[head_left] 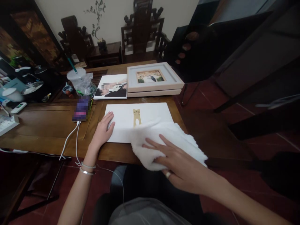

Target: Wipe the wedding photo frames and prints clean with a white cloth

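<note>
A white panel (122,120) with a gold-coloured metal stand piece (136,117) lies flat on the wooden table in front of me. My left hand (104,127) rests flat at the panel's left edge, fingers out and thumb apart. Under my right hand (174,159) is a white fluffy cloth (150,143), gripped with the fingers pressed into it. The cloth covers the panel's near right part and hangs over the table's front edge. Part of the stand piece's lower end is close to the cloth.
Behind the panel lie stacked wooden picture frames (156,86) and a photo panel (112,86). A phone (82,108) with white cables, a lidded cup (76,75) and a tea set (32,86) are to the left. The table (53,131) ends just right of the panel.
</note>
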